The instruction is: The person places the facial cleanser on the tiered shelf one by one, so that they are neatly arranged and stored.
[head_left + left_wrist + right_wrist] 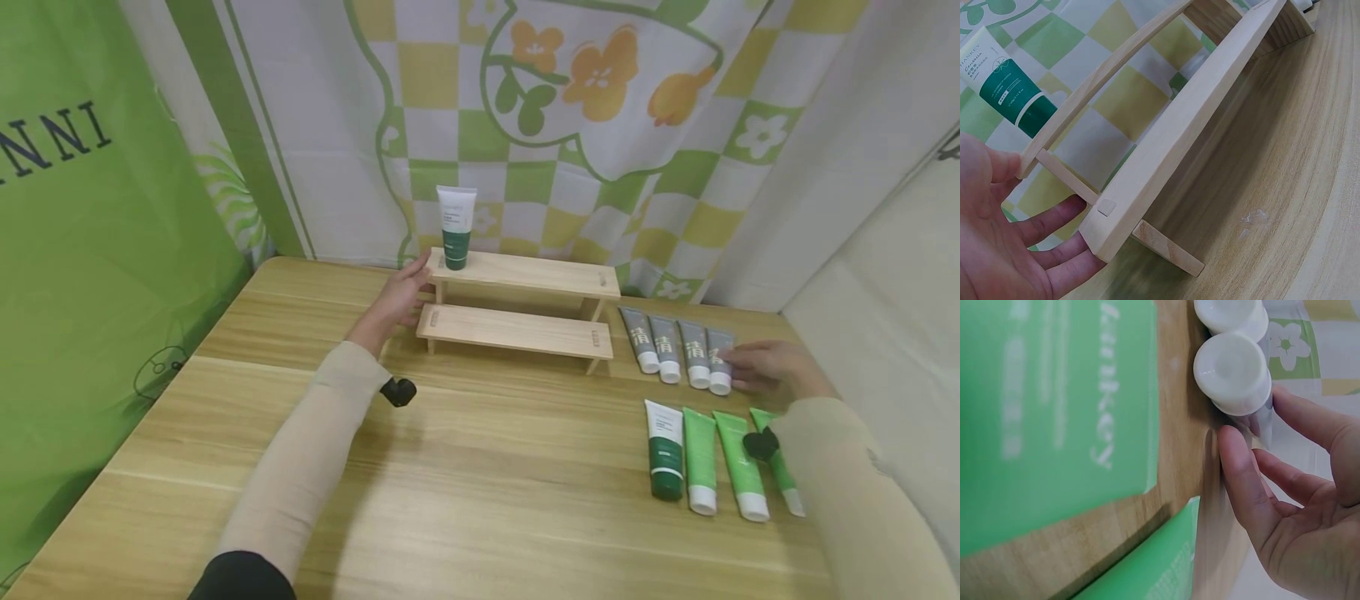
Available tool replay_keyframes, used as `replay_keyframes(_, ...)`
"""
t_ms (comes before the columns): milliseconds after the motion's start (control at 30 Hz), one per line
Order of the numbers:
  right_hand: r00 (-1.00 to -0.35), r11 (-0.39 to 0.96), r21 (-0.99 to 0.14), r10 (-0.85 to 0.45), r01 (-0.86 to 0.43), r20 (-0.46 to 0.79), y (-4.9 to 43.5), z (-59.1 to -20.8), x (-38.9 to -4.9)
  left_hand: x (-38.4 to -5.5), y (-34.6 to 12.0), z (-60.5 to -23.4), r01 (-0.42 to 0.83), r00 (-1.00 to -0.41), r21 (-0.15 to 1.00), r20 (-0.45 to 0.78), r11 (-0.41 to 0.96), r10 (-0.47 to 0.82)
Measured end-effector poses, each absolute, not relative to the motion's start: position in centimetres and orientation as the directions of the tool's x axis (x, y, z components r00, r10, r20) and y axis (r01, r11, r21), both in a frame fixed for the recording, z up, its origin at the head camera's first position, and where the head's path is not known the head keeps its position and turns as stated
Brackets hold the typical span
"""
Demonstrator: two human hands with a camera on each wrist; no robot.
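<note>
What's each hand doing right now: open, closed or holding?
Left hand: holding the left end of the wooden stand.
Right hand: at the rightmost gray tube; whether it grips it cannot be told.

Nine tubes can be counted, and they are of three kinds. Next to the right fingers point(1244, 481) there are four grey tubes point(696, 354), in one row. Nearer to the person than these fingers lie three light green tubes point(701, 458), of which one is partly hidden behind a sleeve point(832, 454). The white and dark green tubes are two: the first point(665, 450) lies beside the light green ones, and the second point(456, 229) stands near the left fingers point(1054, 225). At the left fingers there is one wooden stand point(517, 331), which has two boards. Behind the fingers, two black devices point(398, 392) are counted, one at each wrist.
</note>
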State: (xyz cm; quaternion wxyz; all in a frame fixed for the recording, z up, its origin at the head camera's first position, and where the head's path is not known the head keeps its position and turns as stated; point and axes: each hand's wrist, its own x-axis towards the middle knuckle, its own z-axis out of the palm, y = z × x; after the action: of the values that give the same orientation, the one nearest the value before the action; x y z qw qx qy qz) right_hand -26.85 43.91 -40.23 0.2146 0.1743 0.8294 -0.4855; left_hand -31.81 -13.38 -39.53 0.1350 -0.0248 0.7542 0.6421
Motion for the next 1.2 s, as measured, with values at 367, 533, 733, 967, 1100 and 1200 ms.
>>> replay_keyframes(367,-0.860,0.434,-0.770,0.025,0.468,-0.509,42.97,-39.91,-26.92,-31.85,-13.48,-39.69,-0.216,-0.960,0.959,-0.243,0.184,0.137)
replay_keyframes(533,-0.862,0.458,-0.761,0.022,0.459,-0.506,42.94,-39.92,-27.11,-31.92,-13.46,-39.77,-0.209,-0.963,0.959,-0.236,0.191,0.132)
replay_keyframes(733,-0.860,0.468,-0.756,0.018,0.458,-0.510,43.26,-40.17,-27.21,-31.83,-13.48,-39.65,-0.205,-0.963,0.960,-0.233,0.192,0.135)
replay_keyframes(967,-0.859,0.414,-0.779,0.018,0.472,-0.511,43.37,-40.59,-27.10,-31.75,-13.55,-39.73,-0.202,-0.962,0.960,-0.231,0.192,0.143)
replay_keyframes(1100,-0.868,0.457,-0.769,0.014,0.447,-0.496,43.46,-40.77,-27.08,-31.74,-13.48,-39.66,-0.201,-0.964,0.962,-0.228,0.184,0.139)
replay_keyframes(1200,-0.872,0.456,-0.774,0.012,0.440,-0.489,43.42,-40.81,-27.00,-31.69,-13.43,-39.60,-0.198,-0.964,0.964,-0.224,0.177,0.140)
